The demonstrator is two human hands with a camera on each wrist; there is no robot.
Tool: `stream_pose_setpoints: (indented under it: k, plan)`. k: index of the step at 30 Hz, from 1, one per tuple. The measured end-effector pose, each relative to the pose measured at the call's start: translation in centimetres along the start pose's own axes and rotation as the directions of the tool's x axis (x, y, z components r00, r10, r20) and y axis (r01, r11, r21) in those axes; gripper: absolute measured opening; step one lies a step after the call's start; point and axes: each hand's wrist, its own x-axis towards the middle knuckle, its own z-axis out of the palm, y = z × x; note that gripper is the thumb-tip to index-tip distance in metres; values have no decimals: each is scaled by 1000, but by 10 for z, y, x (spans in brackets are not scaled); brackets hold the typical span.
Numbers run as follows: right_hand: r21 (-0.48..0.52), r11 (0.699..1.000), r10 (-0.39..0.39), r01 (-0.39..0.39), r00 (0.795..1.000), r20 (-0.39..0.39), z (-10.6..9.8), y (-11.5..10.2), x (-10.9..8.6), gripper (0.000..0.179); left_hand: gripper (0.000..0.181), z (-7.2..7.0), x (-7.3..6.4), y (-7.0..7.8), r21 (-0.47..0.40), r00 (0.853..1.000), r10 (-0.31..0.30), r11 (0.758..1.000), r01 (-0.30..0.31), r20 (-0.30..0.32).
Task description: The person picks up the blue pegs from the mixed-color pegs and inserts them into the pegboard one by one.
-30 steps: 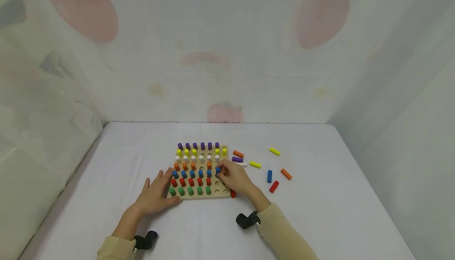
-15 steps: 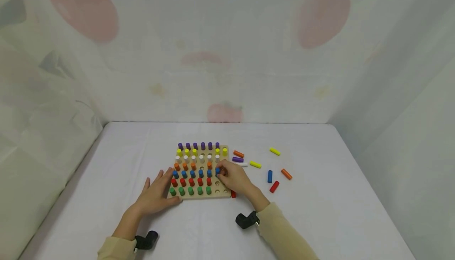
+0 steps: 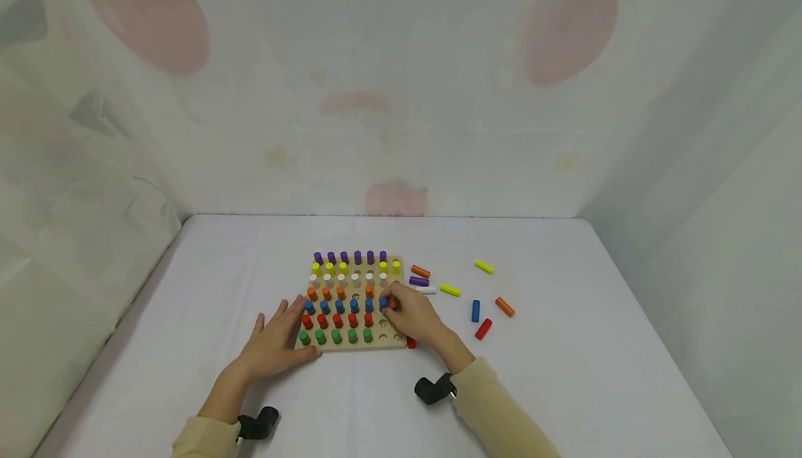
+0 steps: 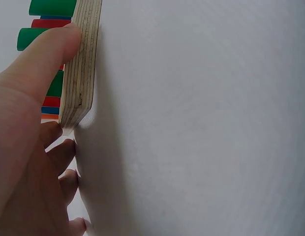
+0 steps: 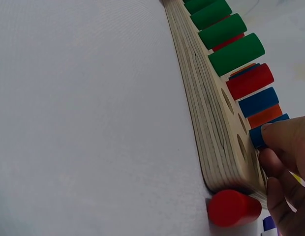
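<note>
A wooden pegboard [image 3: 351,348] lies on the table, holding rows of upright pegs in purple, yellow, white, orange, blue, red and green. My right hand [image 3: 412,312] pinches a blue peg [image 5: 258,136] between thumb and fingers at the right end of the blue row, its lower end at the board's surface. Bare holes [image 5: 242,147] show near that corner. With fingers spread, my left hand [image 3: 272,346] rests against the board's left side. Its thumb [image 4: 69,39] touches the front edge beside a green peg [image 4: 32,38].
Loose pegs lie right of the board: an orange peg [image 3: 420,271], a purple peg [image 3: 419,281], a white peg [image 3: 427,290], a yellow peg [image 3: 450,290], a blue peg [image 3: 475,310] and several others. A red peg [image 5: 233,208] lies by the board's near right corner.
The blue peg in my right hand stands slightly lower than a second ago. The left hand and the board stay in place.
</note>
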Motion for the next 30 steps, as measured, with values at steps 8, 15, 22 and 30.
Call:
stream_pose_setpoints:
  k: [8, 15, 22, 30]
  plan:
    - [-5, 1000, -21, 21, 1000, -21, 1, 1, 0, 18, 102, -1, 0, 2, 6, 1000, 0, 1000, 0, -10]
    - [-6, 1000, -15, 15, 1000, -9, 1, 1, -1, 23, 102, -3, -1, 3, 4, 1000, -1, 1000, 1, -6]
    - [-5, 1000, 9, -9, 1000, 30, -2, -1, -1, 28, 101, -4, -1, 4, 1, 1000, 8, 1000, -8, -9]
    - [45, 999, 8, -12, 997, 74, -8, -1, -2, 31, 101, -4, -1, 4, 0, 1000, 4, 1000, -4, -8]
